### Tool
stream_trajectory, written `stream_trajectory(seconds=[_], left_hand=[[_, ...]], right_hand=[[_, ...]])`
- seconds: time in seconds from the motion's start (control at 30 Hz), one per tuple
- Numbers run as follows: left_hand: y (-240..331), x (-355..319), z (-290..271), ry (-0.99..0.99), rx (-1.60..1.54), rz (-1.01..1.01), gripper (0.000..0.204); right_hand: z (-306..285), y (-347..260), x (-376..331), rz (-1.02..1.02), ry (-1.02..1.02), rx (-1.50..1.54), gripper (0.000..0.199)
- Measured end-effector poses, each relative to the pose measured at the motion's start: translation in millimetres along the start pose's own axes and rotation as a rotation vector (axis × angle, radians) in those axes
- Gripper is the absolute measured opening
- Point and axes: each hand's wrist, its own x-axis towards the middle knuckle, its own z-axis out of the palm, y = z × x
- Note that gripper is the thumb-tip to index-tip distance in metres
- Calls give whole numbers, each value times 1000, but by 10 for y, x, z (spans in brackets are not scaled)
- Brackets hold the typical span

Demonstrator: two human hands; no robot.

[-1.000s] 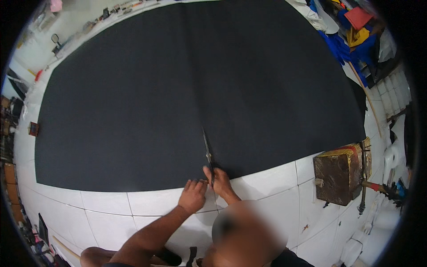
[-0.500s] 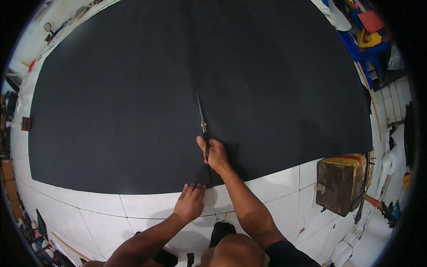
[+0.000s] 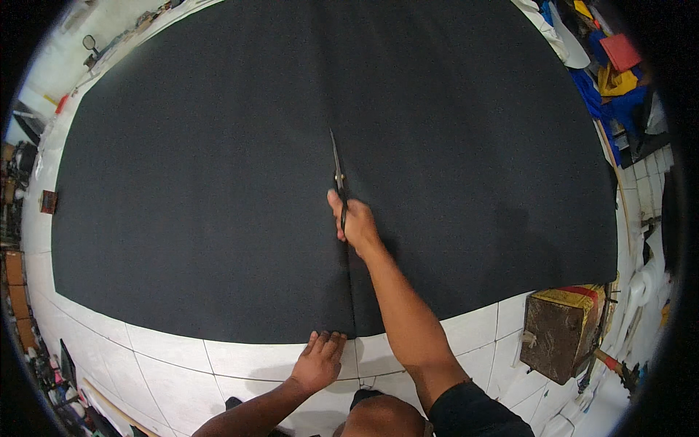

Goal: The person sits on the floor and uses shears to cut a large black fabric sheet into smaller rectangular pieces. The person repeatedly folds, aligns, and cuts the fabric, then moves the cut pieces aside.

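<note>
Since 0.5 s ago: right hand [image 3: 354,222] w/ scissors [image 3: 338,180] has gone further up the black sheet [image 3: 182,182], away from the near edge; arm now stretched long. Left hand [image 3: 318,362] has stayed back at the near edge, so the two hands are now well apart. Judgement: cut is advancing along the sheet's midline; a thin slit line runs from the near edge up to the right hand, rest of sheet ahead of the blades looks uncut.

Right hand: fingers closed through the scissor handles, firm hold. Blades point away from the person, lying low on the sheet; whether blades are open or shut, cannot tell, too thin at this size.
Left hand: fingers spread flat, palm down, holds nothing; fingertips reach the sheet's edge just left of the slit, heel of hand on the floor [image 3: 175,364].

Surface: sheet lies flat on white tiled floor, covers most of view.
Room: brown box w/ yellow top [image 3: 561,331] on the floor at right, near sheet corner. Pile of blue, yellow, red cloth [image 3: 615,80] far right. Clutter along left rim, too small to tell.
</note>
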Motion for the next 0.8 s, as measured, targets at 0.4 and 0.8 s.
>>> stream_trajectory(seconds=[0.4,0.8], left_hand=[[-16,-26,-55,11,-1,1,57],[-824,1675,-1200,680,-129,-226,40]], right_hand=[[198,-429,760,-45,17,-95,58],[116,-706,1425,-47,83,-205,67]])
